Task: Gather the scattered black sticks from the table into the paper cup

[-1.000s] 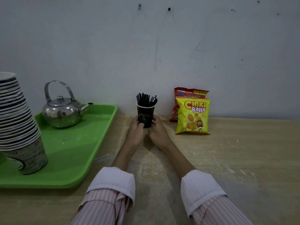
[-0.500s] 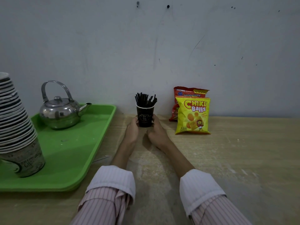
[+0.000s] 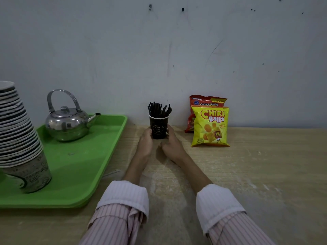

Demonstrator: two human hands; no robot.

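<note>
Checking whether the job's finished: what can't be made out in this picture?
Head view:
Black sticks: lower ends, count hidden inside paper cup.
Stack of cups: cut off by left edge.
Red snack bag: mostly behind yellow bag.
Thin object beside green tray: too small.

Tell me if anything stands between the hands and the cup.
Nothing visible does. The left hand and right hand hold the cup by its sides, and the sticks stand inside it. The snack bag stands apart to its right, the tray to its left.
</note>
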